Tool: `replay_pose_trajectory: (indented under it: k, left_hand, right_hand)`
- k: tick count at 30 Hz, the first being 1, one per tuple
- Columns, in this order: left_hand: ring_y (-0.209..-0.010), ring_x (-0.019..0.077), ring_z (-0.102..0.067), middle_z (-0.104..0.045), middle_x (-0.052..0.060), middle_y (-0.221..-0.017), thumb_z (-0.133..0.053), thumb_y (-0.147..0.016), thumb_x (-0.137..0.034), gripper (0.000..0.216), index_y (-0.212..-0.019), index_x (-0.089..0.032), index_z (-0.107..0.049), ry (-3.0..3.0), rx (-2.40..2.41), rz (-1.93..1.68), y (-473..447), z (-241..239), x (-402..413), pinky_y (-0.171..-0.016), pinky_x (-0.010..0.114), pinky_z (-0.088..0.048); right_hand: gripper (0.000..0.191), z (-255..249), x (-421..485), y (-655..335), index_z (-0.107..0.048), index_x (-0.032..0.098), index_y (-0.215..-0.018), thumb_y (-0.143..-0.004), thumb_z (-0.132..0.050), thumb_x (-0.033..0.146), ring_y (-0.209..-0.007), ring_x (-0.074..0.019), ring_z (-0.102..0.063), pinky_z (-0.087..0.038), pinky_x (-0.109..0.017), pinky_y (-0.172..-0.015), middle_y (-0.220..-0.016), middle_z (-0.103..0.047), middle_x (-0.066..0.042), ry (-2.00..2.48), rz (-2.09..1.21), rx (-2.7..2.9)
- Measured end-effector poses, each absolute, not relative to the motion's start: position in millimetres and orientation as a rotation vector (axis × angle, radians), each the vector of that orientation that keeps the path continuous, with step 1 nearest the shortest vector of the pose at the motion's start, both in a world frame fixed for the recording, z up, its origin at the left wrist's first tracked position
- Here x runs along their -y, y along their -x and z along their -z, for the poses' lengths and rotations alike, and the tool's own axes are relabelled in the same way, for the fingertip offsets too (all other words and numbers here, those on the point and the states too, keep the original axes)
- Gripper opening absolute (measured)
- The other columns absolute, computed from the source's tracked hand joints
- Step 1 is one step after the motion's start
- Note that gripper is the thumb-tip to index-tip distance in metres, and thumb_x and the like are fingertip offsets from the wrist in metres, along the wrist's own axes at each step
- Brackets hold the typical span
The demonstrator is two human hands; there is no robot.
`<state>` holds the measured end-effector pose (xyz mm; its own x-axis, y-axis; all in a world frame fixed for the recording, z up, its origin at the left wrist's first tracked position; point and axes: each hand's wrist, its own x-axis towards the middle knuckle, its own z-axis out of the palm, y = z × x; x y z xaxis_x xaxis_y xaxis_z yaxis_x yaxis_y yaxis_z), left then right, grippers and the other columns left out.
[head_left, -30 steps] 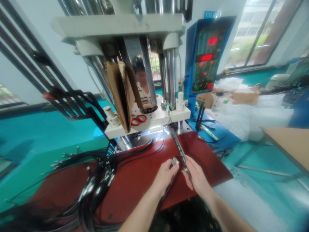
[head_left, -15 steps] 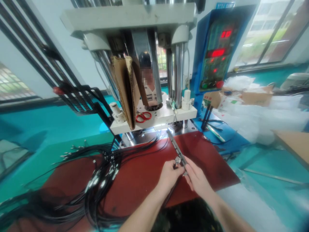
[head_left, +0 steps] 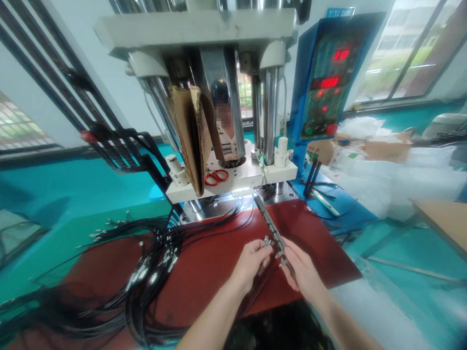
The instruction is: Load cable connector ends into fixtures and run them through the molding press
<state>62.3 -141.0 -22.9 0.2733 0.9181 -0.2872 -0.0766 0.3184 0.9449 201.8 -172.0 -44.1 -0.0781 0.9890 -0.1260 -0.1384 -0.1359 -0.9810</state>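
My right hand (head_left: 302,262) is closed round the near end of a long, narrow slotted metal bar (head_left: 270,223), which points away toward the press. Small metal pieces stick out from the bar's left side near my fingers. Just left of the bar, my left hand (head_left: 251,265) pinches small shiny metal cable connectors (head_left: 267,241). Dark cable hangs below that hand. A small gap separates the left fingertips from the bar. Both hands are above the red-brown table mat (head_left: 211,272).
A large bundle of black cables (head_left: 134,311) with metal ends covers the table's left. Ahead stands a press (head_left: 233,188) with red-handled scissors (head_left: 216,177) and folded cardboard (head_left: 189,136) on it. A blue control box (head_left: 304,73) stands right. A person (head_left: 228,138) shows behind the press.
My left hand has drawn slightly left, away from the bar, with the connectors in its fingers. The bar's near end has shifted a little right and down in my right hand.
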Motion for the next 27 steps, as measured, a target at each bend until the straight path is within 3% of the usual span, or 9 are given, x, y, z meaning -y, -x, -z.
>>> replay_pose_trajectory:
  k: [8, 12, 15, 21, 27]
  left_hand:
    - [-0.034, 0.0051, -0.026, -0.039, -0.007, -0.040, -0.056, -0.067, -0.034, 0.019, -0.065, -0.016, -0.052, -1.051, -1.030, -0.733, -59, 23, 136, -0.036, 0.020, -0.018]
    - [-0.049, 0.0079, -0.040, -0.050, -0.003, -0.055, -0.053, -0.071, -0.030, 0.016, -0.064, -0.015, -0.055, -1.401, -1.201, -0.902, -63, 21, 143, -0.050, 0.020, -0.029]
    - [-0.056, 0.0108, -0.044, -0.054, -0.001, -0.061, -0.047, -0.076, -0.029, 0.019, -0.063, -0.017, -0.054, -1.719, -1.348, -0.935, -64, 20, 148, -0.057, 0.022, -0.030]
    - [-0.053, 0.0101, -0.040, -0.050, -0.001, -0.057, -0.043, -0.076, -0.029, 0.022, -0.061, -0.016, -0.052, -1.643, -1.292, -0.859, -65, 25, 145, -0.054, 0.022, -0.028]
    - [-0.043, 0.0066, -0.025, -0.033, -0.006, -0.043, -0.050, -0.071, -0.032, 0.023, -0.057, -0.015, -0.051, -1.219, -1.152, -0.783, -67, 32, 137, -0.045, 0.021, -0.018]
  right_hand:
    - [0.047, 48, 175, -203, -0.041, 0.017, -0.124, -0.086, -0.041, 0.045, -0.029, -0.0049, -0.033, -0.023, -0.014, -0.029, -0.039, -0.042, 0.008, 1.143, -1.402, 1.100]
    - [0.047, 48, 174, -203, -0.040, 0.017, -0.124, -0.086, -0.041, 0.045, -0.028, -0.0050, -0.033, -0.024, -0.014, -0.028, -0.039, -0.042, 0.008, 1.146, -1.418, 1.092]
    - [0.047, 47, 173, -203, -0.040, 0.016, -0.125, -0.087, -0.040, 0.043, -0.028, -0.0049, -0.033, -0.023, -0.014, -0.029, -0.038, -0.041, 0.008, 1.134, -1.416, 1.110]
    - [0.048, 46, 175, -204, -0.040, 0.015, -0.125, -0.086, -0.041, 0.044, -0.029, -0.0044, -0.033, -0.023, -0.015, -0.029, -0.041, -0.043, 0.007, 1.136, -1.410, 1.118]
    - [0.048, 47, 174, -204, -0.040, 0.016, -0.125, -0.086, -0.040, 0.044, -0.029, -0.0043, -0.034, -0.024, -0.014, -0.029, -0.042, -0.043, 0.008, 1.149, -1.414, 1.132]
